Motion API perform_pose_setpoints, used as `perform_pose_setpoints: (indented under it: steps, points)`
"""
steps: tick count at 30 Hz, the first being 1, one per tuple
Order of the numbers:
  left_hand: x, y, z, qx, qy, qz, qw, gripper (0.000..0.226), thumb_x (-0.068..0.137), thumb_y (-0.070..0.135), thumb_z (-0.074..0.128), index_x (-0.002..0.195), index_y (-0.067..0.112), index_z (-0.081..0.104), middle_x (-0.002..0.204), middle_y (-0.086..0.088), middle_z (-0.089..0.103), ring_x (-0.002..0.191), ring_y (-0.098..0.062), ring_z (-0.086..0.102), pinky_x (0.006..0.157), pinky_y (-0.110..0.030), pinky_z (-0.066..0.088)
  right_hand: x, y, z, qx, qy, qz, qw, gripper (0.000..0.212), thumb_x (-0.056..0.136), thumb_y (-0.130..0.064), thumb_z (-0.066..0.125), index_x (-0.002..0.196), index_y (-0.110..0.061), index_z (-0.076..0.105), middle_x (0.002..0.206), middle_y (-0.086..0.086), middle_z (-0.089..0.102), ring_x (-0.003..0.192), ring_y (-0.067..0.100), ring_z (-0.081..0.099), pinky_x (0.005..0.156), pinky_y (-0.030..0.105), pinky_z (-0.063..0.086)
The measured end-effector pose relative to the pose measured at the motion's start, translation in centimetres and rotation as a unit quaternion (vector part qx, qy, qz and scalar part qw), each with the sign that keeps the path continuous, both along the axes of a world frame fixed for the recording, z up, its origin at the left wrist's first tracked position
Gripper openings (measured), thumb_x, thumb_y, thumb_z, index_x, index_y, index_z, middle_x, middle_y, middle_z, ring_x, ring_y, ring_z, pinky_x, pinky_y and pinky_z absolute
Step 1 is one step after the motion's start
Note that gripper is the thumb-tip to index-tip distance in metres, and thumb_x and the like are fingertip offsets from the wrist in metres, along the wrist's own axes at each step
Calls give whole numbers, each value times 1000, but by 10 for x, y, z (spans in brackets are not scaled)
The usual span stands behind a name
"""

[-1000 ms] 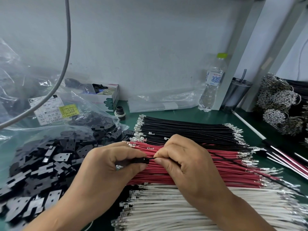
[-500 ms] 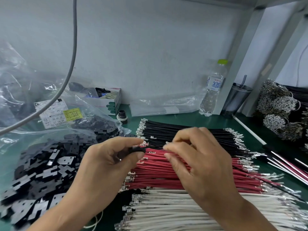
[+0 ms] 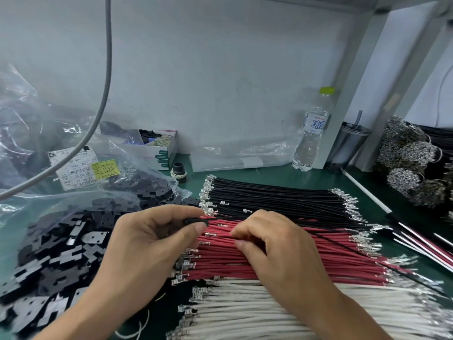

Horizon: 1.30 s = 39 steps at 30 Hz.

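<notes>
Right hand (image 3: 282, 246) has left black wire (image 3: 228, 218); its curled fingers now pinch red wires (image 3: 318, 256). Left hand (image 3: 147, 241) keeps pinching housing (image 3: 193, 221). Black judged seated; red next.

Matt red wires (image 3: 282, 261) end in shiny metal terminals (image 3: 186, 262); glossy clear plastic bag (image 3: 81, 192) holds flat matt black pieces (image 3: 61, 241).

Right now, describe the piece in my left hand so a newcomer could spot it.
On the green table, red wires lie between black wires and white wires. At their left end, the left hand pinches a short black sleeve. Unlike the wires lying flat, it is held above them, one thin black wire trailing rightward from it.
</notes>
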<state>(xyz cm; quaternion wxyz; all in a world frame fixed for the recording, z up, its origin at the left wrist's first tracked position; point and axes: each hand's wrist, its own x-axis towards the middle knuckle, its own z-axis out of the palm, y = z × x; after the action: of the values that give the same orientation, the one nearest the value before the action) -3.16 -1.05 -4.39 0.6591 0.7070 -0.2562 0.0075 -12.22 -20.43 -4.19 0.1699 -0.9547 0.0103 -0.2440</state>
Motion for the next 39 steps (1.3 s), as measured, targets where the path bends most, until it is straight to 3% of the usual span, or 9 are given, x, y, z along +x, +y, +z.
perform_pose_setpoints:
  steps: [3,12,19,26,33,39]
  points:
    - [-1,-2,0,-2,1,5,1000,20,69,27,83,87,36,84,70,-1,81,59,-9,75,57,-9,55,4,2,-1,-49,-12,-11,999,21,89,-36,69,111,-37,69,96,-22,62,91,3,54,73,23,49]
    - [0,-2,2,-32,37,6,999,23,67,32,83,90,34,84,73,-5,81,58,-17,76,57,-16,59,5,2,2,-51,-17,-3,999,2,85,-33,75,85,-33,73,84,-19,60,83,1,51,67,19,45]
    - [0,2,7,-50,86,-42,994,24,67,27,83,91,24,85,77,-12,81,56,-22,75,54,-22,60,-7,-9,10,33,-128,37,990,9,88,-22,75,94,-28,76,86,-18,64,86,8,62,73,26,50]
    - [-3,3,12,-52,90,-74,992,23,69,24,82,92,19,85,80,-15,81,57,-24,75,55,-23,60,-9,-8,11,-17,-177,39,983,11,87,-15,77,96,-22,80,80,-9,60,75,16,56,60,31,47]
    - [-6,1,13,-58,121,-89,987,23,69,23,85,91,15,85,77,-18,80,54,-24,73,55,-22,58,-11,-8,11,-28,-201,55,978,15,87,-10,76,99,-18,80,81,-5,61,73,18,57,57,34,48]
    - [-2,4,14,-86,184,-116,972,46,61,36,90,97,9,83,86,-24,79,56,-24,70,58,-30,60,-14,-5,14,-17,-225,64,972,15,88,-10,72,100,-15,80,80,-3,61,73,19,57,59,32,47]
